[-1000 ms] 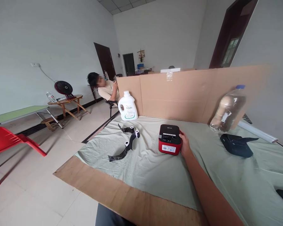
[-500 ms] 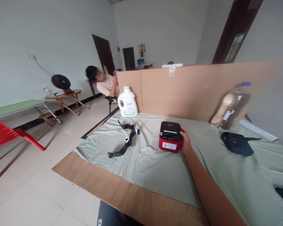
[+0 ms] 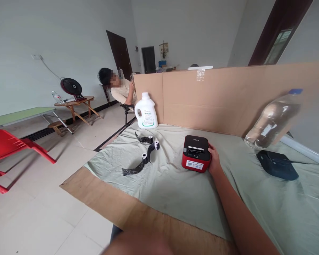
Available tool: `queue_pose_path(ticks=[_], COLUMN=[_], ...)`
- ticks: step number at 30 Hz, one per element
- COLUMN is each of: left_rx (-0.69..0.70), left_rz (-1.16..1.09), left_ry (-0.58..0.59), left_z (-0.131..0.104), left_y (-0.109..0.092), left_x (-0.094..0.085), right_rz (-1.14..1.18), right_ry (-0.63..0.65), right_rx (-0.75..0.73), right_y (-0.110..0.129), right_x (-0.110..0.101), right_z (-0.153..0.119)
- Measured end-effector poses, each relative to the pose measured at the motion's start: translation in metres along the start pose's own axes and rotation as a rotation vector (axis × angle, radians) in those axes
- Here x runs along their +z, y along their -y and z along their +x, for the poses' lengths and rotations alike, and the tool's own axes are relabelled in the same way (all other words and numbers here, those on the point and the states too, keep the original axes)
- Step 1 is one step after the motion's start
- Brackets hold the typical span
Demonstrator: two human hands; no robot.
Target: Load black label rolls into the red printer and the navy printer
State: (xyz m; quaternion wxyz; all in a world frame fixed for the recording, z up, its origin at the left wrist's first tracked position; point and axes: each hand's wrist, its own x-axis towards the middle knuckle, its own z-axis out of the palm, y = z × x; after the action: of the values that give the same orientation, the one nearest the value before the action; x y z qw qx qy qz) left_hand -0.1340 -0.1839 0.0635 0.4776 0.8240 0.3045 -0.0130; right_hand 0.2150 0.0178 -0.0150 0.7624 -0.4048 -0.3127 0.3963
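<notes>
A red printer with a black top (image 3: 196,154) sits on the pale green cloth. My right hand (image 3: 214,159) grips its right side, with the fingers partly hidden behind it. Blurred skin of my left hand (image 3: 138,242) shows at the bottom edge, over the wooden board's front; its fingers cannot be made out. Left of the printer lie several small rolls with dark strips (image 3: 152,150) trailing from them. Behind these rolls stands a white jug (image 3: 146,111).
A cardboard panel (image 3: 202,101) runs along the back. To the right are a large clear bottle (image 3: 276,120), a black device (image 3: 278,164) and a white tube (image 3: 305,150). Beyond the left end of the panel sits a person (image 3: 121,90). A red chair (image 3: 9,148) stands at left.
My left hand has come into view at the bottom edge. The whole view has shifted a little; my right hand still grips the printer.
</notes>
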Motion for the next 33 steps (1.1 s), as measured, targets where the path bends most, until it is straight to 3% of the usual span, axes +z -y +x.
queue_pose_path(ticks=[3,6,7,8,10,13,16,21,25,29,32,33], left_rx=[0.022,-0.134,-0.229,-0.287,-0.336,-0.370,-0.372,-0.341,-0.469,-0.540,-0.316,-0.203], left_rz=[0.036,0.446,0.581,0.615,0.658,0.703,0.733,0.763,0.746,0.745,0.520,0.359], left_ry=[-0.125,-0.686,-0.743,-0.728,-0.635,-0.545,-0.556,-0.565,-0.506,-0.619,-0.836,-0.840], left_z=[0.012,0.056,0.073,0.090,0.117,0.138,0.138,0.107,0.080,0.070,0.090,0.104], left_y=[0.004,0.026,0.037,0.049,0.072,0.095,0.103,0.102,0.103,0.085,0.056,0.045], left_x=[-0.101,-0.207,-0.234,-0.256,-0.279,-0.283,-0.276,-0.267,-0.251,-0.234,-0.213,-0.203], right_rz=[0.006,0.010,0.010,0.012,0.020,0.026,0.026,0.026,0.024,0.028,0.050,0.048], right_ry=[-0.008,-0.012,-0.011,-0.010,-0.007,-0.002,0.000,-0.013,-0.012,-0.042,0.013,0.064], right_rx=[0.013,0.016,0.011,0.005,-0.004,-0.003,-0.007,0.010,-0.004,0.015,0.024,0.020], right_y=[-0.001,0.000,0.000,0.000,0.000,0.000,0.000,0.000,-0.002,-0.002,0.003,0.006], right_x=[0.000,0.000,0.000,0.000,0.000,0.000,0.001,0.001,0.001,0.002,0.000,-0.001], right_z=[0.001,0.001,0.001,0.001,0.001,0.002,0.001,0.000,0.002,-0.003,-0.021,-0.028])
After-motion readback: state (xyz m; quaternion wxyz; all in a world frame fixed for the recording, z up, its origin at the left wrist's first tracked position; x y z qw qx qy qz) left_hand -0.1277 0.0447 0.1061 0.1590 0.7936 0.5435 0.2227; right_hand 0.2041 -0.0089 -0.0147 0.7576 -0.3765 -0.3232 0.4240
